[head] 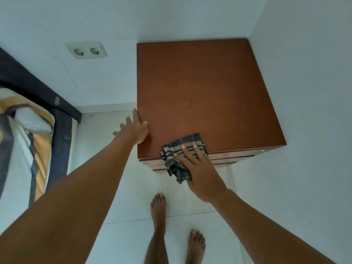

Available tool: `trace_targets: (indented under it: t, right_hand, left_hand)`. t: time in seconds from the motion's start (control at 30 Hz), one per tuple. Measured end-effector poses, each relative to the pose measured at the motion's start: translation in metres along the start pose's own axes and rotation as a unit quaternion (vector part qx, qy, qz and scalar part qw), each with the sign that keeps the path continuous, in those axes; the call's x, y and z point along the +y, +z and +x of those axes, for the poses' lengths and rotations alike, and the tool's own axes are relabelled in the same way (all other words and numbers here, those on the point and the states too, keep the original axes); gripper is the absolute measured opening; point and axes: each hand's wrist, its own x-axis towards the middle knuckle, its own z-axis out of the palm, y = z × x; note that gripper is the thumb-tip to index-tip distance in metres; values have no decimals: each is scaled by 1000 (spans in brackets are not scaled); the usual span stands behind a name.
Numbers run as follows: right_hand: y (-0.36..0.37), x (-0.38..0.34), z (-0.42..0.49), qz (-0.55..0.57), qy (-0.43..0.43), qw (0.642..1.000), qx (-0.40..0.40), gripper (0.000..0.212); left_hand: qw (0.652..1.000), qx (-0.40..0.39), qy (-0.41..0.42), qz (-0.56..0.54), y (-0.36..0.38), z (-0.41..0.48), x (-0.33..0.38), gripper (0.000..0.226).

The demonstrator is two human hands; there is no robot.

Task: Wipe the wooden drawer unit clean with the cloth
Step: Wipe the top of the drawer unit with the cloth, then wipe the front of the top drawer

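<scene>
The wooden drawer unit (202,88) stands in the room's corner, its reddish-brown top facing me with a few dark specks near the middle. A dark checked cloth (182,149) lies on the top's front edge and hangs down over the drawer fronts. My right hand (200,168) presses flat on the cloth, fingers spread. My left hand (135,128) rests on the unit's left edge, thumb on the top and fingers down the side.
White walls close in behind and to the right of the unit. A double wall socket (86,50) sits on the back wall at left. A bed with a dark frame and patterned bedding (28,134) fills the left side. My bare feet (160,210) stand on white floor tiles.
</scene>
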Motion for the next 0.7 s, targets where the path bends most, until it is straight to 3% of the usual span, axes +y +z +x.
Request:
trace_targets:
  t: [0.1,0.17,0.27,0.43,0.7]
  right_hand:
    - [1,2,-28,5,-18,1000,-23,43]
    - [-3,4,-51,28,0,994,-103,22]
    - [-3,16,-79,49,46,980,-185,16]
    - [-28,34,-85,85,67,983,-145,17]
    - [-100,41,-43,82,42,996,17,15]
  left_hand:
    - [1000,-3,-1,19,16,-33,-9,74]
    - [999,-10,1,32,25,-50,-16,74]
    - [999,-15,0,36,33,-70,-25,73]
    - [999,-6,11,31,40,-92,-33,74]
    - [997,-16,62,-43,47,-102,-44,91]
